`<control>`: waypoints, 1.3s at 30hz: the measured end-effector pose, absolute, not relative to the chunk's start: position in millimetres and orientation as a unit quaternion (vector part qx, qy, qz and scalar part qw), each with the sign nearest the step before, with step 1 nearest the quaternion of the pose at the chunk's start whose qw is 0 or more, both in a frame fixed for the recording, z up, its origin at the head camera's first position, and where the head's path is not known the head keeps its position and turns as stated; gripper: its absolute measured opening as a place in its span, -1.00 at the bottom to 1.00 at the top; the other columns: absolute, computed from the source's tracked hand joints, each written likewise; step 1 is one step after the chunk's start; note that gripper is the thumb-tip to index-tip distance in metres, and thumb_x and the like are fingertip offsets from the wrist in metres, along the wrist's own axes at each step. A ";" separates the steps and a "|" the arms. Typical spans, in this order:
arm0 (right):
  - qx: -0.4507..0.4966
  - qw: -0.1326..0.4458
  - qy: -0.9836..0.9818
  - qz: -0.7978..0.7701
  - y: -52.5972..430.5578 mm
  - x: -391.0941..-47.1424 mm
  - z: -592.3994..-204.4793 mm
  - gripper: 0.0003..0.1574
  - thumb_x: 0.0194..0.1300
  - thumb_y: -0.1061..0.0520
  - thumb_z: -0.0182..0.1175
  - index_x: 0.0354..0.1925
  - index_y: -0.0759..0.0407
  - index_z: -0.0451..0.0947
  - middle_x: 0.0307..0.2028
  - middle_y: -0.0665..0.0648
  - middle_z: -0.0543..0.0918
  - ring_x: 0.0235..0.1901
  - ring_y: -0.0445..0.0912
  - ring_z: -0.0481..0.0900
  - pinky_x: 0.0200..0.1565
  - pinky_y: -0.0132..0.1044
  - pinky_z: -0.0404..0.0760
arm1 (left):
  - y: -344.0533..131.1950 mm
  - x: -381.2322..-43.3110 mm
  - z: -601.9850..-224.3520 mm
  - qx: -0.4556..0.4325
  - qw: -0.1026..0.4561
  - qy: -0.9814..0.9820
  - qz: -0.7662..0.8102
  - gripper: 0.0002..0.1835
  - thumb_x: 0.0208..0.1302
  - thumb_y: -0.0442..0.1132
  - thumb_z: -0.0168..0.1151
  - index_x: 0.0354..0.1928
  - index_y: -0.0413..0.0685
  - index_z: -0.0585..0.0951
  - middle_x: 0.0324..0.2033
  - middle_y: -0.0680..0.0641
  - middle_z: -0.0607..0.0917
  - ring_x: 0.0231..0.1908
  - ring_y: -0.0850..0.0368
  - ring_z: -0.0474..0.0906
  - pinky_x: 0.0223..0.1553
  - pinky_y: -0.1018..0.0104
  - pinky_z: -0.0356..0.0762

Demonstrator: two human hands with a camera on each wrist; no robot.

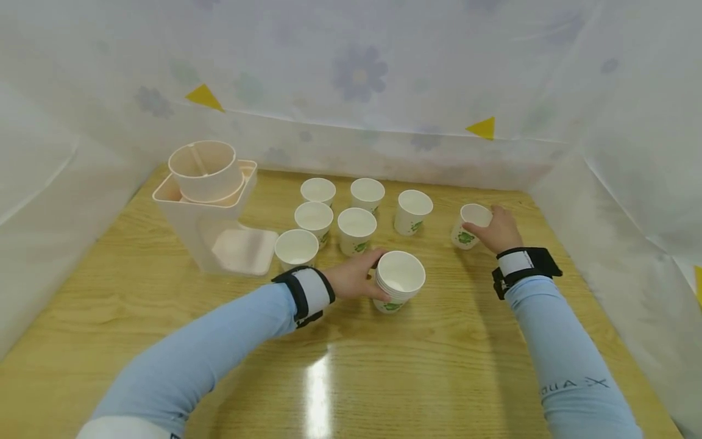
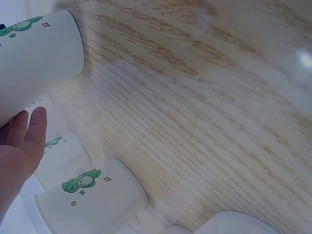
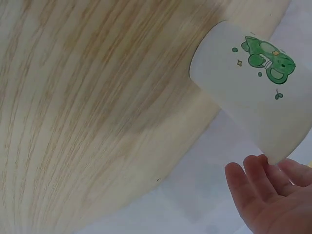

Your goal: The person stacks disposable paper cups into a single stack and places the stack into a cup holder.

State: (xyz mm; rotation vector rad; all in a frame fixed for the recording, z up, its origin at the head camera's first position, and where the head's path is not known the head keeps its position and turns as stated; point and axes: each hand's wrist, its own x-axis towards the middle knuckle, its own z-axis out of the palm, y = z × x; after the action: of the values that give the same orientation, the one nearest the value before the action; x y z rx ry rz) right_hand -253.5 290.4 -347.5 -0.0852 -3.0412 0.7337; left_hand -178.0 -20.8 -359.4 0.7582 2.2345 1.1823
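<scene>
My left hand [image 1: 353, 277] grips a short stack of white paper cups [image 1: 401, 277] near the middle of the table, with the thumb on the near side and fingers behind. Several nested rims show at the top of the stack. In the left wrist view, the stack [image 2: 39, 63] fills the upper left corner, fingers curving up under it. At the right, my right hand [image 1: 500, 230] holds a single paper cup [image 1: 464, 235] by its side near the rim. The right wrist view shows this cup [image 3: 243, 73] with a green cartoon animal print, fingertips [image 3: 235, 170] right at its rim.
Several upright paper cups [image 1: 358, 235] stand in a loose group beyond the left hand; one cup [image 1: 412, 213] sits slightly apart. A pale pink appliance [image 1: 205, 219] with a round top container is at the left. Patterned white sheeting [image 1: 428, 79] encloses the wooden table [image 1: 439, 372].
</scene>
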 end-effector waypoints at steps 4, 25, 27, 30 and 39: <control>-0.028 0.007 -0.971 0.239 288.9 -249.0 -342.9 0.19 0.21 -0.21 0.12 0.37 0.62 -0.12 0.25 0.73 0.12 0.21 0.50 0.13 0.19 0.37 0.25 | -19.9 -177.3 -359.0 0.277 0.250 0.818 0.438 -0.12 0.03 -0.22 0.39 0.38 -0.17 0.17 0.31 -0.16 0.36 0.30 -0.02 0.26 0.25 0.01 0.36; 0.148 0.032 -0.946 0.288 228.4 -184.0 -269.3 -0.02 0.12 -0.07 0.28 0.34 0.38 0.14 0.14 0.50 0.19 0.04 0.29 0.25 0.06 0.31 0.33 | -20.7 -175.2 -358.9 0.281 0.244 0.816 0.443 -0.11 0.05 -0.25 0.37 0.40 -0.20 0.15 0.31 -0.21 0.35 0.29 -0.07 0.27 0.26 -0.05 0.35; 0.191 0.041 -0.935 0.295 219.9 -176.2 -263.2 -0.08 0.09 0.03 0.31 0.31 0.37 0.20 0.08 0.47 0.24 -0.01 0.24 0.28 -0.01 0.24 0.38 | -21.0 -174.9 -358.8 0.283 0.240 0.816 0.443 -0.12 0.05 -0.26 0.37 0.39 -0.21 0.15 0.31 -0.21 0.36 0.28 -0.07 0.28 0.25 -0.06 0.35; 0.257 0.038 -0.917 0.301 211.1 -166.4 -257.9 -0.13 0.07 0.12 0.34 0.28 0.37 0.24 0.03 0.42 0.29 -0.05 0.17 0.29 -0.09 0.14 0.42 | -21.2 -174.2 -358.0 0.285 0.238 0.814 0.447 -0.13 0.05 -0.27 0.37 0.39 -0.21 0.15 0.29 -0.21 0.38 0.27 -0.06 0.29 0.25 -0.08 0.35; 0.317 -0.022 -0.895 0.314 199.8 -156.4 -266.0 -0.13 0.03 0.14 0.36 0.27 0.30 0.26 0.02 0.30 0.33 -0.06 0.05 0.34 -0.07 0.03 0.43 | -20.9 -172.5 -355.0 0.283 0.244 0.812 0.449 -0.14 0.07 -0.27 0.36 0.39 -0.20 0.15 0.29 -0.19 0.39 0.27 -0.05 0.30 0.24 -0.07 0.36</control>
State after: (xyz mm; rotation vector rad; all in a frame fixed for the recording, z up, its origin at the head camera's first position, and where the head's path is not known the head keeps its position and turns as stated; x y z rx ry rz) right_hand -156.4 199.8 -266.0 1.0101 -2.8512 0.9994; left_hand -172.5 -20.9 -355.0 0.7731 2.2171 1.2260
